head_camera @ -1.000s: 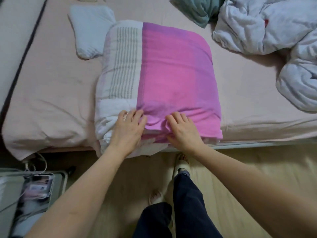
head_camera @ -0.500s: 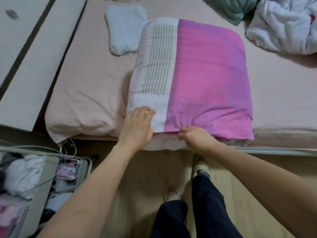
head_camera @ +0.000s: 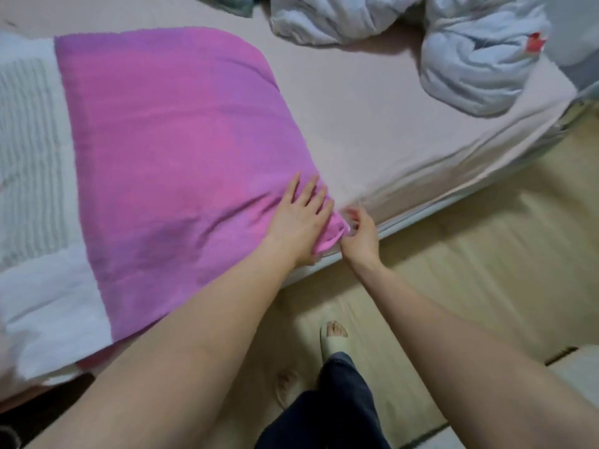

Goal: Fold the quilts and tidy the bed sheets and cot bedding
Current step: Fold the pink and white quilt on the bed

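Note:
A folded quilt (head_camera: 168, 140), pink on top with a white ribbed band at its left, lies on the pale pink bed sheet (head_camera: 372, 118) at the bed's near edge. My left hand (head_camera: 299, 222) rests flat with straight fingers on the quilt's near right corner. Just to its right, my right hand (head_camera: 358, 236) pinches the tip of that pink corner at the mattress edge. A crumpled pale blue quilt (head_camera: 453, 50) lies unfolded at the back right of the bed.
A teal pillow (head_camera: 233, 3) peeks in at the top edge. Light wooden floor (head_camera: 486, 260) runs along the bed's right side, with my feet (head_camera: 334, 335) and dark trousers below. The bed's corner (head_camera: 564, 102) is at the right.
The view swung right. Both hands slid along the quilt's near edge from its middle to its right corner; my left hand flattened there and my right now pinches the corner.

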Available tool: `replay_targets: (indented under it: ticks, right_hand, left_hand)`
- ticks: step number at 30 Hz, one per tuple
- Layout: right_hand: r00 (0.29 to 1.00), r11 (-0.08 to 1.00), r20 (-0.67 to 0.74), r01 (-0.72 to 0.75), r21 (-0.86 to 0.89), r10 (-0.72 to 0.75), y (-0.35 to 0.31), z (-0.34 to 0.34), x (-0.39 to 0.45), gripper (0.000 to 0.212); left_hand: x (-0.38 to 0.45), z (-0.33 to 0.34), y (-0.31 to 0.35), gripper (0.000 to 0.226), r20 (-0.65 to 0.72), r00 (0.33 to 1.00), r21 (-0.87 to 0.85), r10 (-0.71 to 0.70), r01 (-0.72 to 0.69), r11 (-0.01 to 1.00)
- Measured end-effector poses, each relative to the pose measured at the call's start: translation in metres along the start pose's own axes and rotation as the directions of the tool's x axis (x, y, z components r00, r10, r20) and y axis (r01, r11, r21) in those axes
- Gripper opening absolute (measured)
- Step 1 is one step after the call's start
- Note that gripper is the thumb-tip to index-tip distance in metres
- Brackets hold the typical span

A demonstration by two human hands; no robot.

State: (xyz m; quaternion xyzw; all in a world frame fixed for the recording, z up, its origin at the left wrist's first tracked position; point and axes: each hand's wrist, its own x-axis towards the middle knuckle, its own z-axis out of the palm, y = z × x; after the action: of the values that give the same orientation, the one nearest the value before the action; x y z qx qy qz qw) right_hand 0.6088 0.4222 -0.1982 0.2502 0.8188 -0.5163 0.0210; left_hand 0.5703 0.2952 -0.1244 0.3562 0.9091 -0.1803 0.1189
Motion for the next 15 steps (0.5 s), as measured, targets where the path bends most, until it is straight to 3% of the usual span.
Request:
replay_targets:
  ticks: [2, 6, 11, 15]
  right_hand:
    - [0.990, 0.995, 0.125, -0.072, 0.066, 0.064, 0.021, 0.006, 0.017, 0.038]
    - [0.935, 0.945, 0.305, -0.250, 0.212, 0.179, 0.046, 0.022, 0.033, 0.041]
    - [0.879, 0.851, 0.428, -0.382, 0.361, 0.213, 0.038, 0.056, 0.041, 0.052]
    - [0.907, 0.799, 0.399, -0.335, 0.500, 0.130, 0.033, 0.061, 0.039, 0.044]
  left_hand:
    - [0.013, 0.015, 0.004, 0.068, -0.025, 1.000, 0.045, 0.006, -0.005, 0.999]
    - [0.015, 0.045, -0.017, 0.027, -0.336, 0.940, 0.013, 0.064, -0.063, 0.998]
    - [0.022, 0.053, -0.022, 0.030, -0.337, 0.938, -0.027, -0.077, 0.073, 0.997]
    - [0.024, 0.046, -0.032, 0.036, -0.306, 0.947, -0.035, -0.093, 0.087, 0.996]
